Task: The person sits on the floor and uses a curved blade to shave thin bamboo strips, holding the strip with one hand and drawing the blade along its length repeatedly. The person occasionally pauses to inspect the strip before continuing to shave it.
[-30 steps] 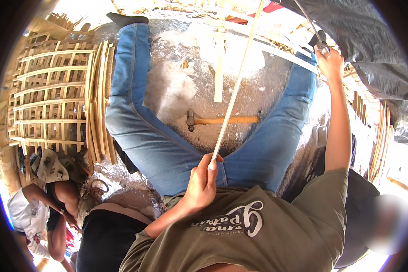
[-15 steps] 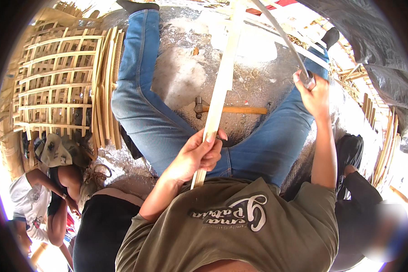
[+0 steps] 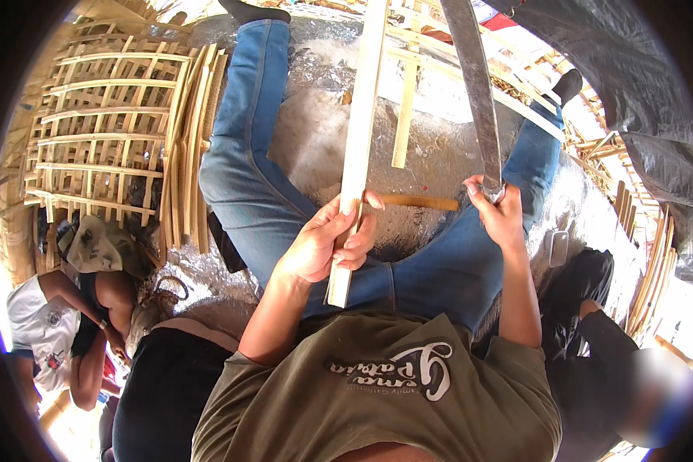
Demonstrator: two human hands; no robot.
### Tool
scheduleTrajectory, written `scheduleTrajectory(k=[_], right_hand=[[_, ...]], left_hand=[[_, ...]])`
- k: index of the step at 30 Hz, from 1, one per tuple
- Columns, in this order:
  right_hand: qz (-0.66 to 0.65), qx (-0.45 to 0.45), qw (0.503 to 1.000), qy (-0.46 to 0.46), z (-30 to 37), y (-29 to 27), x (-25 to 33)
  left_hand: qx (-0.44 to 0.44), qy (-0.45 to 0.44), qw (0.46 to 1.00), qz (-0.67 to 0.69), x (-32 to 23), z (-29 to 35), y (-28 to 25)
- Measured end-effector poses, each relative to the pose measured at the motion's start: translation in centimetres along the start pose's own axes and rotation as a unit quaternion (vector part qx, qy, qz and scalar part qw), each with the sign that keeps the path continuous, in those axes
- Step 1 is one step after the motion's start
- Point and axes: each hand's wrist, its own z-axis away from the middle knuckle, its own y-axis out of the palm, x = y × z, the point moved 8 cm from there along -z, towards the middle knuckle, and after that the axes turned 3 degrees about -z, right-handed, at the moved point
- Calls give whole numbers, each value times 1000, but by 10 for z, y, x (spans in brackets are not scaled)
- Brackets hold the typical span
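Note:
My left hand is closed around the near part of a long pale bamboo strip. The strip slopes from my lap up past the far edge of the view. In my right hand is the handle of a machete, its long dark blade pointing away from me. The blade is to the right of the strip, with a gap between them. Beyond my hands, a hammer's wooden handle lies on the ground between my legs; the held strip and left hand hide its head.
Another pale slat lies on the ground, across from several more strips. Woven bamboo panels are stacked at the left. A dark plastic sheet hangs at the far right. Other people sit close by on both sides, one in dark clothes.
My right hand has come nearer and left with the machete, whose broad side now shows. The held strip has shifted left, uncovering a separate slat beyond it and covering the hammer head.

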Motion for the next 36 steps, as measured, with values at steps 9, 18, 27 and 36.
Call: scheduleTrajectory(k=[9, 18, 27, 36], right_hand=[[67, -9, 996, -58, -1, 12, 20], [69, 9, 993, -94, 2, 33, 38], [113, 14, 986, -119, 1, 35, 43], [196, 22, 968, -154, 1, 44, 62]], left_hand=[[8, -41, 998, 43, 19, 4, -3], [-71, -37, 993, -87, 25, 5, -12], [-250, 99, 845, -462, 8, 14, -29], [-248, 89, 858, -441, 11, 17, -29]])
